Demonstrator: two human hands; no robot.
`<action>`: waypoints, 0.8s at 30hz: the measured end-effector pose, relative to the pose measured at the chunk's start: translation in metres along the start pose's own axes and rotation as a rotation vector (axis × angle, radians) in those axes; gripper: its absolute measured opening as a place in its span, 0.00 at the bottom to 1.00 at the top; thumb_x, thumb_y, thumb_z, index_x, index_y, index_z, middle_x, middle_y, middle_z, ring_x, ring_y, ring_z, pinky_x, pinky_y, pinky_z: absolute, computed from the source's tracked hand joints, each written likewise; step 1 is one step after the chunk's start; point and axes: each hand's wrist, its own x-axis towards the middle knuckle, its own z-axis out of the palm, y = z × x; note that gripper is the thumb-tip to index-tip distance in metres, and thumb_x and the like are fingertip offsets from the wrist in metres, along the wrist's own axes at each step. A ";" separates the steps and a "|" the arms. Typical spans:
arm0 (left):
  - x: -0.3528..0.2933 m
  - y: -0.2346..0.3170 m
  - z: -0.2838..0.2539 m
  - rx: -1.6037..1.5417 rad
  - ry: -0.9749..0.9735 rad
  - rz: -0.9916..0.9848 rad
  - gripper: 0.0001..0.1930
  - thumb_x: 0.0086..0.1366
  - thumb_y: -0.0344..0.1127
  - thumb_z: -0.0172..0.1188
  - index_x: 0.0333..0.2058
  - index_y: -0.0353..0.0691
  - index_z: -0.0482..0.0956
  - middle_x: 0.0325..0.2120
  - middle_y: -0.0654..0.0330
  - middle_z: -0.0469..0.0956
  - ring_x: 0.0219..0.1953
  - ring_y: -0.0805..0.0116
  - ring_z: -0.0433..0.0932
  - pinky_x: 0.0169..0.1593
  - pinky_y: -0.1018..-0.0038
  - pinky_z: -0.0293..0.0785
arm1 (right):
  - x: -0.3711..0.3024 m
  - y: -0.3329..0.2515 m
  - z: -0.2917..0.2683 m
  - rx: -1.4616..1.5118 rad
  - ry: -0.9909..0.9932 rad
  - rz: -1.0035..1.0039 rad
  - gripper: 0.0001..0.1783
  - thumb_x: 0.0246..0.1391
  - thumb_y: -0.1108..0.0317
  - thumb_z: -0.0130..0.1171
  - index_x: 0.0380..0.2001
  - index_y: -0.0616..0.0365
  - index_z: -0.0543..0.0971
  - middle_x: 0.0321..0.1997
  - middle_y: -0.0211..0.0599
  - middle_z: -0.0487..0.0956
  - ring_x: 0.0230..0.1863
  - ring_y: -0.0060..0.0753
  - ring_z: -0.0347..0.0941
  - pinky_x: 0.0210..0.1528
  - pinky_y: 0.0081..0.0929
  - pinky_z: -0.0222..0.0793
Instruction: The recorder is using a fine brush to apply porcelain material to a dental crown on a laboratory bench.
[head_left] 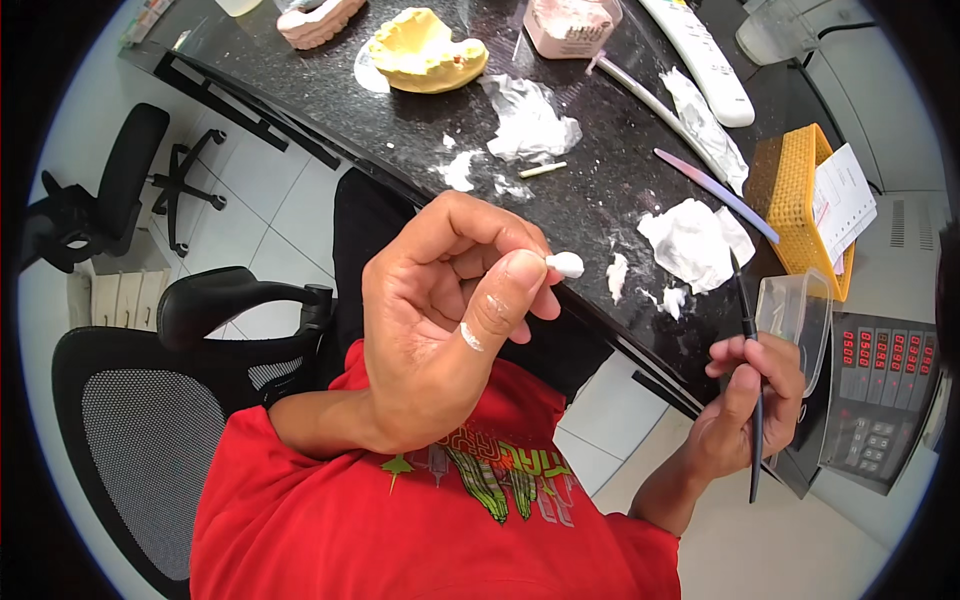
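My left hand point(450, 310) is raised over the table's front edge, thumb and fingertips pinching a small white tooth-shaped piece point(566, 264). White residue marks the thumb. Over at the right, my right hand point(752, 400) is closed round a slim black-handled brush point(755, 420). The brush's thin dark tip points away from me and lies over or against a crumpled white tissue point(690, 243); whether it touches, I cannot tell. Between the two hands, white crumbs point(617, 275) and powder are scattered on the dark speckled tabletop point(600, 180).
Farther back stand a yellow dental cast point(425, 55), a pink cast point(318, 22) and a pink container point(572, 28). Another tissue point(530, 120) lies nearby. To the right are a purple file point(715, 193), a yellow basket point(790, 205), a clear box point(800, 300) and a device with red digits point(880, 400).
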 end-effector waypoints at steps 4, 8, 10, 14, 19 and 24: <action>0.001 0.004 -0.001 0.106 -0.059 -0.075 0.08 0.67 0.34 0.52 0.35 0.35 0.69 0.30 0.57 0.74 0.24 0.77 0.75 0.21 0.86 0.68 | 0.015 0.002 0.001 -0.258 -0.121 -0.262 0.09 0.55 0.70 0.55 0.36 0.64 0.76 0.34 0.46 0.76 0.35 0.38 0.75 0.39 0.27 0.73; 0.003 0.006 0.001 0.098 -0.116 -0.141 0.08 0.67 0.34 0.52 0.35 0.34 0.70 0.31 0.56 0.74 0.24 0.76 0.76 0.21 0.86 0.68 | 0.034 -0.007 0.013 -0.333 -0.279 -0.128 0.09 0.53 0.70 0.58 0.36 0.62 0.78 0.35 0.46 0.78 0.42 0.42 0.76 0.50 0.38 0.69; 0.003 0.006 0.002 0.144 -0.127 -0.158 0.08 0.67 0.34 0.52 0.35 0.34 0.70 0.31 0.55 0.74 0.24 0.77 0.77 0.22 0.86 0.68 | 0.040 -0.006 0.017 -0.355 -0.292 -0.056 0.08 0.52 0.70 0.58 0.36 0.61 0.78 0.35 0.45 0.78 0.42 0.41 0.76 0.53 0.41 0.67; 0.003 0.002 0.002 0.160 -0.134 -0.110 0.09 0.67 0.34 0.52 0.34 0.33 0.70 0.30 0.55 0.74 0.24 0.76 0.77 0.22 0.86 0.68 | 0.041 0.001 0.018 -0.389 -0.152 -0.179 0.09 0.56 0.68 0.55 0.35 0.62 0.78 0.35 0.43 0.79 0.39 0.39 0.77 0.51 0.39 0.69; 0.002 -0.001 0.000 0.154 -0.131 -0.038 0.08 0.67 0.34 0.52 0.35 0.34 0.69 0.31 0.55 0.73 0.23 0.76 0.76 0.23 0.86 0.68 | 0.003 -0.003 0.025 0.269 -0.039 -0.196 0.13 0.50 0.70 0.60 0.36 0.65 0.71 0.26 0.42 0.74 0.24 0.32 0.73 0.26 0.24 0.73; -0.002 -0.011 0.005 0.062 -0.054 0.038 0.07 0.67 0.33 0.50 0.35 0.34 0.67 0.31 0.55 0.72 0.22 0.76 0.76 0.23 0.86 0.70 | -0.014 0.001 0.036 0.390 -0.116 -0.253 0.15 0.43 0.76 0.63 0.35 0.65 0.70 0.28 0.44 0.74 0.22 0.32 0.73 0.21 0.21 0.72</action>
